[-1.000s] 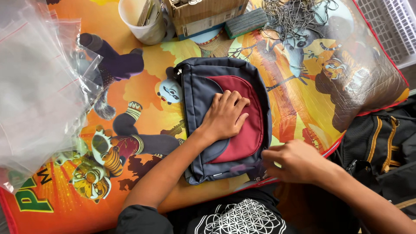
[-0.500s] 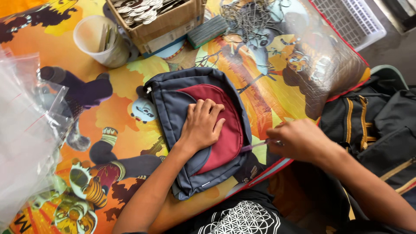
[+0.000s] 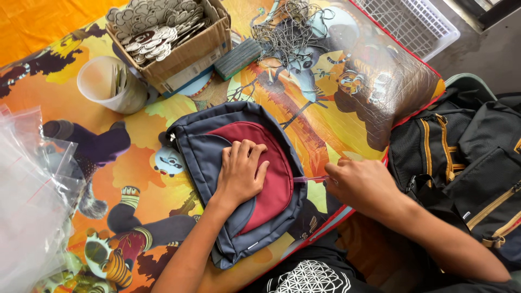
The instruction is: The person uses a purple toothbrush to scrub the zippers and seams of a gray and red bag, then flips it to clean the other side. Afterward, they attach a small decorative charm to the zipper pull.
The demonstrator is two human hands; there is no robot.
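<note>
- The left hand [image 3: 241, 176] lies flat, fingers spread and pressing down on the maroon front panel of a small grey-and-maroon backpack [image 3: 239, 184] that lies flat near the front edge of the desk [image 3: 347, 125].
- The right hand [image 3: 361, 184] is closed in a pinch on a short pink zipper pull [image 3: 308, 178] at the bag's right side.
- Judging by this, the step in hand is working the zipper along the pocket; it calls for a steady pull along the seam while the flat hand keeps the fabric taut.
- A stack of clear plastic bags [image 3: 30, 201] lies at the left.
- A black-and-tan backpack [image 3: 467, 163] sits off the desk to the right.
- Farther off stand a translucent cup [image 3: 106, 87], a cardboard box [image 3: 190, 54] of round white-and-black tags, a small green block [image 3: 237, 58], and a heap of thin grey strings [image 3: 287, 27].
- A white plastic basket [image 3: 410, 21] is beyond the far corner.
</note>
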